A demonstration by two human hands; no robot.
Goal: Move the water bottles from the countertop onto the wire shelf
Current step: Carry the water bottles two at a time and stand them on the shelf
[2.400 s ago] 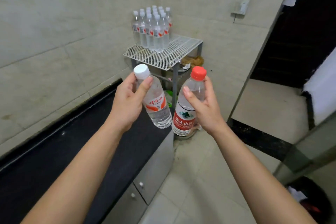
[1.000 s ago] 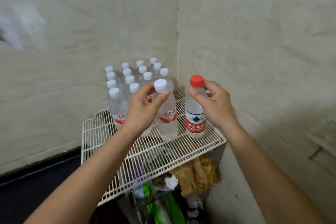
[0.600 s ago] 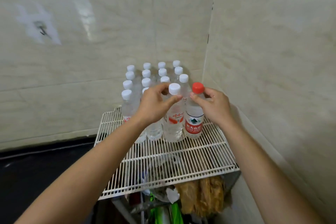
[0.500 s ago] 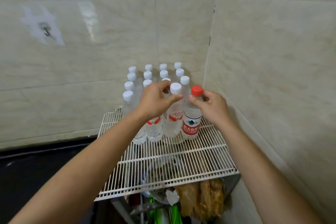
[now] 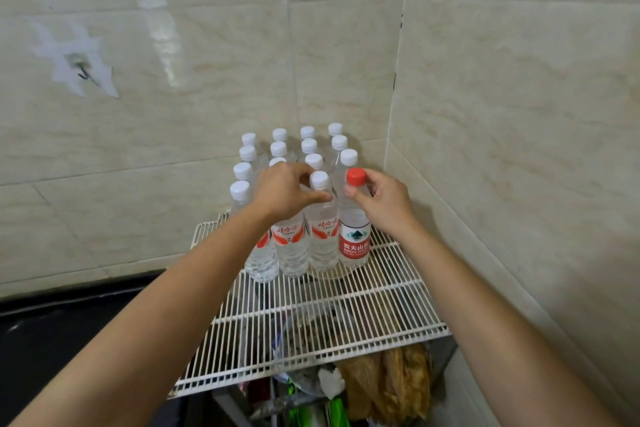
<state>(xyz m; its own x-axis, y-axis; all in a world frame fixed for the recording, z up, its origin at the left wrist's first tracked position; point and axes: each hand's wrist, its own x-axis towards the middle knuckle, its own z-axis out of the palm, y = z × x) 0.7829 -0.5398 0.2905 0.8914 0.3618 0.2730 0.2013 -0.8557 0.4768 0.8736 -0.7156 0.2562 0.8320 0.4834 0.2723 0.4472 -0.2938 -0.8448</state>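
On wire shelf (image 5: 346,315), clear bottles (image 5: 292,246) — one red-capped

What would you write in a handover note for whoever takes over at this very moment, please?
Left hand grips the neck of the white-capped bottle; right hand pinches the neck of the red-capped bottle.
Both bottles stand upright on the wire shelf, in the front row of the white-capped group packed into the corner.
Done: these two appear set down.
Left: release both hands, then check the countertop, mostly out of view, for more bottles.
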